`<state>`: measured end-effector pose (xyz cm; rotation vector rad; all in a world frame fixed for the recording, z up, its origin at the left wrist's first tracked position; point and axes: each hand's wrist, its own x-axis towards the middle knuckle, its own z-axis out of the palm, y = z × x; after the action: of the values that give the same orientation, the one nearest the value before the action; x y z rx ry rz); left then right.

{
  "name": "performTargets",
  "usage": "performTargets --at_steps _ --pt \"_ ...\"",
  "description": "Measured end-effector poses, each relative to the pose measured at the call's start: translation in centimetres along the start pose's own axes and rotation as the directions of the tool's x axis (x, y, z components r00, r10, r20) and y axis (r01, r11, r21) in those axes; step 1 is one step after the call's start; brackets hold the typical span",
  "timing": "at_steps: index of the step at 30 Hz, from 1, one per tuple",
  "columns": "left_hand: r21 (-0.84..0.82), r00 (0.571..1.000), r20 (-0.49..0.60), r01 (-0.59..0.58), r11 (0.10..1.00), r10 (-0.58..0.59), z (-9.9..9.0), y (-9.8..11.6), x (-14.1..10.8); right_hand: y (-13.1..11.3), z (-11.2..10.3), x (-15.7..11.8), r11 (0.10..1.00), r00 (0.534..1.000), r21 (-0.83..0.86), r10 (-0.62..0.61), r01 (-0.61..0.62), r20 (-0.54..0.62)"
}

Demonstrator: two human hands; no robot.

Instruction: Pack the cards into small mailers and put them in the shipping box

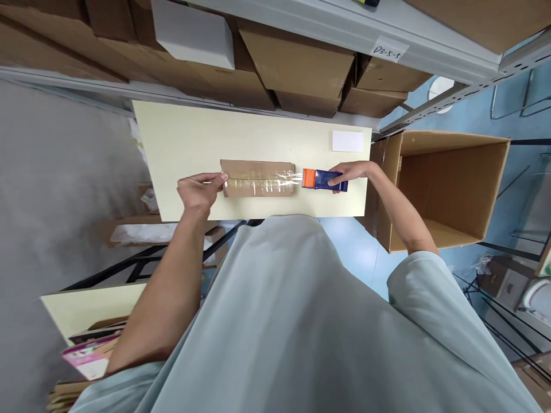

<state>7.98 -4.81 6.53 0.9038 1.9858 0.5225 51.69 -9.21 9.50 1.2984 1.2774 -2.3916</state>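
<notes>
A flat brown cardboard box (258, 186) lies lengthwise on the cream tabletop (258, 135). Clear packing tape (275, 182) runs along its top and stretches past its right end to a tape dispenser (325, 179), dark blue with an orange front. My right hand (342, 173) grips the dispenser's body, just right of the box. At the box's left end, my left hand (201, 189) is closed, thumb and fingers pinching the edge where the tape starts. Its remaining fingers are curled and partly hidden.
A white paper slip (347, 141) lies at the table's back right. Beyond the table, a metal shelf (344, 26) holds several cartons (297, 57). A large open carton (447, 183) stands against the right side. More packaging (94, 350) sits at lower left.
</notes>
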Motion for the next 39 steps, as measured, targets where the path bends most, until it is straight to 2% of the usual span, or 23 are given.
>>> performTargets --at_steps 3,7,10,13,15,19,20,24,27,28,30,31,34,35,36,37,39 --pt "0.023 1.0 0.009 -0.015 1.0 0.014 0.1 -0.3 0.0 0.6 0.2 0.4 0.998 0.999 -0.067 -0.003 -0.001 -0.048" --pt "0.044 0.999 0.027 -0.022 0.999 0.021 0.2 -0.8 0.4 -0.4 1.3 1.0 0.963 0.981 -0.253 0.042 -0.09 -0.191" --pt "0.062 0.998 0.047 -0.033 0.998 0.03 0.1 -1.3 0.8 -1.6 2.9 1.2 0.907 0.954 -0.382 0.063 -0.178 -0.294" --pt "0.092 0.996 0.069 -0.059 0.994 0.053 -0.1 -1.7 1.1 -2.6 5.5 1.7 0.841 0.904 -0.463 0.069 -0.28 -0.422" --pt "0.112 0.994 0.084 -0.086 0.99 0.077 -0.2 -1.8 1.2 -3.0 7.8 2.5 0.813 0.845 -0.455 0.081 -0.363 -0.529" --pt "0.165 0.986 0.101 -0.147 0.975 0.131 -0.5 -2.0 1.0 -3.1 12.6 4.5 0.74 0.628 -0.309 0.191 -0.597 -0.754" --pt "0.182 0.983 0.107 -0.164 0.97 0.146 -0.7 -2.0 0.9 -3.0 13.6 4.7 0.732 0.602 -0.281 0.216 -0.621 -0.769" --pt "0.276 0.97 0.17 -0.217 0.936 0.175 -1.9 -1.4 0.5 -3.6 16.5 3.4 0.804 0.513 -0.175 0.18 -0.568 -0.839" --pt "0.351 0.956 0.248 -0.241 0.905 0.158 -2.8 0.4 0.1 -6.0 17.2 1.8 0.878 0.454 -0.068 0.177 -0.474 -0.873" --pt "0.332 0.94 0.259 -0.304 0.893 0.223 -2.9 1.3 -0.1 -7.3 17.1 1.4 0.899 0.434 -0.06 0.15 -0.433 -0.888" --pt "0.215 0.871 0.24 -0.478 0.852 0.429 -2.7 4.1 -0.9 -10.7 16.4 0.9 0.937 0.382 -0.089 0.05 -0.337 -0.923" --pt "0.126 0.809 0.237 -0.575 0.808 0.539 -2.6 5.8 -1.5 -12.8 15.8 0.8 0.945 0.36 -0.111 0.008 -0.309 -0.933" --pt "-0.109 0.53 0.186 -0.826 0.554 0.827 -2.4 11.9 -3.6 -20.2 13.8 0.5 0.937 0.296 -0.23 -0.149 -0.263 -0.943" --pt "-0.152 0.445 0.151 -0.872 0.465 0.883 -2.5 14.0 -4.3 -22.9 13.2 0.3 0.922 0.278 -0.29 -0.217 -0.256 -0.936" --pt "-0.177 0.377 0.112 -0.903 0.391 0.92 -2.7 16.1 -4.8 -25.6 12.5 0.2 0.899 0.259 -0.358 -0.294 -0.253 -0.92" --pt "-0.19 0.33 0.07 -0.922 0.337 0.941 -2.9 18.0 -5.1 -28.2 11.9 0.2 0.866 0.241 -0.429 -0.372 -0.259 -0.896" --pt "-0.196 0.29 0.0 -0.938 0.284 0.957 -3.2 21.4 -5.1 -32.9 10.6 0.1 0.783 0.212 -0.544 -0.502 -0.3 -0.839"
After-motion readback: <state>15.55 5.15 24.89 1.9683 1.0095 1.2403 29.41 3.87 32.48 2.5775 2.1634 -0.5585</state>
